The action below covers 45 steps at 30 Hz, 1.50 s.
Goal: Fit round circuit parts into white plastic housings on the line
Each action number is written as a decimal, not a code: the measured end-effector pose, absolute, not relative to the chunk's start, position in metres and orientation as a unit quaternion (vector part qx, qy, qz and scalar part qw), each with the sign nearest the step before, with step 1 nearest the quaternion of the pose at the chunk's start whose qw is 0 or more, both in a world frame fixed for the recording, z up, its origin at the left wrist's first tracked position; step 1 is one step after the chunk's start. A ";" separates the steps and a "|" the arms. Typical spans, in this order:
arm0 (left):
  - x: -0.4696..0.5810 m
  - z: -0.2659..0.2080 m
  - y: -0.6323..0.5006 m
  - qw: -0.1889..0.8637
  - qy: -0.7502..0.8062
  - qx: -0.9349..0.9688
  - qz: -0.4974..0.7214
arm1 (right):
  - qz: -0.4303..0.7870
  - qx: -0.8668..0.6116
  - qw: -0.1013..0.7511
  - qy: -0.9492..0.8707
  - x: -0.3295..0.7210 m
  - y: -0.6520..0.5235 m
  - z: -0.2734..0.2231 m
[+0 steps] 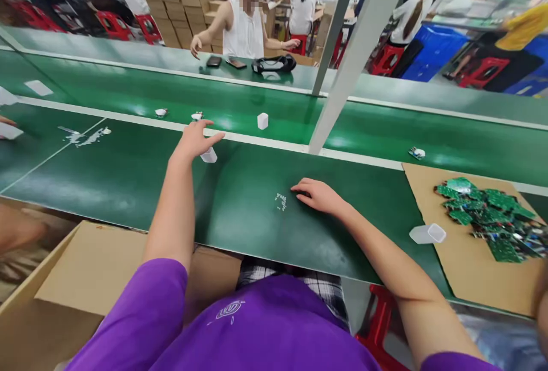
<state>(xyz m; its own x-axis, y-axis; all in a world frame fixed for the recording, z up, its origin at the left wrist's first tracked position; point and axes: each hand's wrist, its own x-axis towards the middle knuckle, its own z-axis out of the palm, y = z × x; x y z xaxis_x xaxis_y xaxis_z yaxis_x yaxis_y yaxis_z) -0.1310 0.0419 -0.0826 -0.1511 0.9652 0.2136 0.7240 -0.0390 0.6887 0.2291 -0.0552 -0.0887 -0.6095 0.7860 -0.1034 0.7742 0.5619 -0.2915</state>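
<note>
My left hand (194,141) reaches over the far edge of the green table, with fingers and thumb spread and nothing gripped. Just under its thumb lies a translucent white plastic housing (209,156). Beyond its fingertips, a small white-topped part (197,116) rests on the belt, partly hidden by the fingers. My right hand (319,196) is low over the tabletop, thumb and fingers slightly apart, and I see nothing in it. Close to its fingertips is a scatter of tiny white pieces (281,201).
Green circuit boards (492,211) are heaped on cardboard (466,279) at right, beside another white housing (427,234). The green belt (295,125) carries a white housing (262,121) and several small parts. A white post (342,63) rises at the table's far edge. A person (244,28) stands opposite.
</note>
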 end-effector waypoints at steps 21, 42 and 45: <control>-0.053 -0.105 0.031 0.435 0.554 0.530 0.472 | -0.012 -0.402 -0.081 -0.912 0.184 -0.078 -0.086; 0.015 -0.020 0.028 0.639 0.218 0.494 0.549 | 0.170 -0.379 0.573 -0.707 0.169 0.002 0.013; 0.011 -0.017 0.022 0.638 0.212 0.497 0.548 | 0.185 -0.372 0.580 -0.701 0.167 0.002 0.012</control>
